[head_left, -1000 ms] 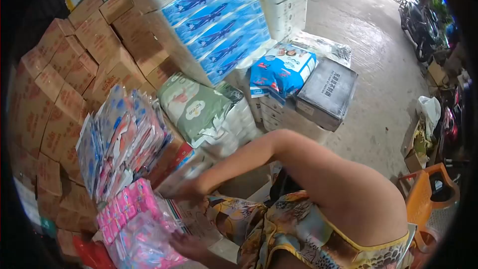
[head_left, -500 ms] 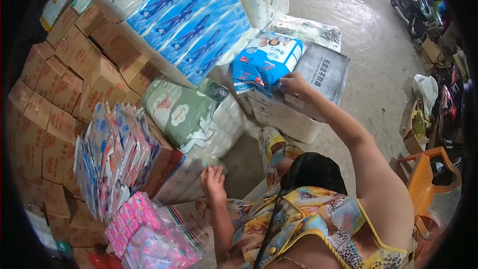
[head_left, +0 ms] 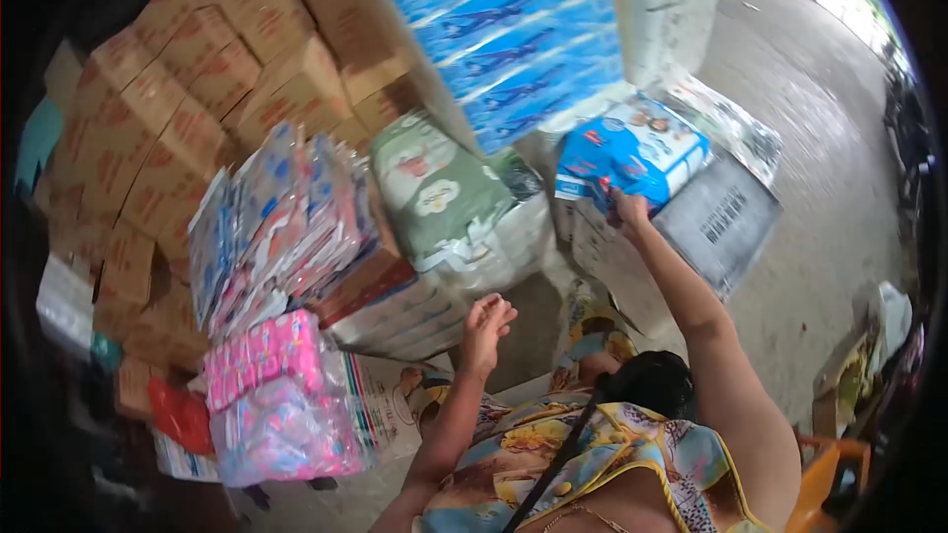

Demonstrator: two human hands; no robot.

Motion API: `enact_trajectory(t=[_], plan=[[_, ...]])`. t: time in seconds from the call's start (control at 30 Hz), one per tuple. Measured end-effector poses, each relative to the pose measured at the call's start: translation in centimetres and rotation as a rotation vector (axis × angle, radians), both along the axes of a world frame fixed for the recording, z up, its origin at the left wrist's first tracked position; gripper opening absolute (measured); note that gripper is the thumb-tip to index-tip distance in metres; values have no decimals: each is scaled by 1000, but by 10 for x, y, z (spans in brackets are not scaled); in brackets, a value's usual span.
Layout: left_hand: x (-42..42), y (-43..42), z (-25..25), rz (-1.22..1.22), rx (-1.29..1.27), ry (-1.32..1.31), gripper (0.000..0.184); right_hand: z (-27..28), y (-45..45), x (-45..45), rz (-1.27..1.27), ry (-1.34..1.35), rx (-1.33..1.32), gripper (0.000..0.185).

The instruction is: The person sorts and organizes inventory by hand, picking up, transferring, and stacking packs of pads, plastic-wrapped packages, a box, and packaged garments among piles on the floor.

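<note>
My right hand (head_left: pixel 629 207) is stretched forward, its fingers closed on the near corner of a blue and white diaper pack (head_left: pixel 632 148) with children's pictures on it. The pack lies on top of white wrapped bundles (head_left: pixel 617 262), beside a flat grey box (head_left: pixel 719 217) with dark lettering. My left hand (head_left: pixel 486 334) hovers in front of my body with loosely curled fingers and nothing in it. Closest to that hand are a wrapped white bundle (head_left: pixel 415 314) and a green diaper pack (head_left: pixel 439 192) resting on clear-wrapped rolls.
Brown cartons (head_left: pixel 188 109) are piled at the left. A tall stack of blue tissue packs (head_left: pixel 523 35) rises ahead. Flat plastic-wrapped packets (head_left: pixel 281 227) stand upright near pink packages (head_left: pixel 262 360). An orange chair (head_left: pixel 829 479) is at the lower right, with concrete floor (head_left: pixel 780 326) before it.
The view has swung left, so everything appears farther right. My right hand remains at the blue diaper pack's near corner. My left hand's fingers are more curled.
</note>
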State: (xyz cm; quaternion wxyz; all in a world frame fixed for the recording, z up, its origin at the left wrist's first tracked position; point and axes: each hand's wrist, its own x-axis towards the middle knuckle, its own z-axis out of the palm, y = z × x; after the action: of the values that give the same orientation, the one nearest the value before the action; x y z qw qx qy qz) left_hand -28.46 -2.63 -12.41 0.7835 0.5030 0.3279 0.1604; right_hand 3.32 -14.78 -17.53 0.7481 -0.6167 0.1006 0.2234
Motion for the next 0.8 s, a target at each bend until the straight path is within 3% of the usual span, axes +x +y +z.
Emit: enact_trajectory(t=[0.07, 0.2, 0.3, 0.4, 0.47, 0.57, 0.63, 0.8], plan=[[-8, 3, -11, 15, 3, 26, 26, 5, -5, 8, 76, -207, -281, 29], [-20, 3, -29, -43, -24, 74, 26, 42, -14, 5, 34, -297, -174, 35], [-19, 1, -35, -99, -76, 81, 26, 74, -16, 19, 25, -521, -269, 40], [-14, -1, -40, -157, -124, 86, 26, 115, -21, 18, -7, -383, 56, 36], [-7, -1, -38, -183, -152, 99, 26, 136, -32, 9, 65, -321, 137, 32], [1, -6, -17, -176, -359, 145, 41, 159, -51, -21, 169, -351, 160, 29], [5, -8, -1, -294, -509, 38, 59, 180, -58, -51, 229, -320, 200, 26], [10, -15, 39, -488, -742, -245, 83, 213, -64, -102, 491, -445, 156, 29]])
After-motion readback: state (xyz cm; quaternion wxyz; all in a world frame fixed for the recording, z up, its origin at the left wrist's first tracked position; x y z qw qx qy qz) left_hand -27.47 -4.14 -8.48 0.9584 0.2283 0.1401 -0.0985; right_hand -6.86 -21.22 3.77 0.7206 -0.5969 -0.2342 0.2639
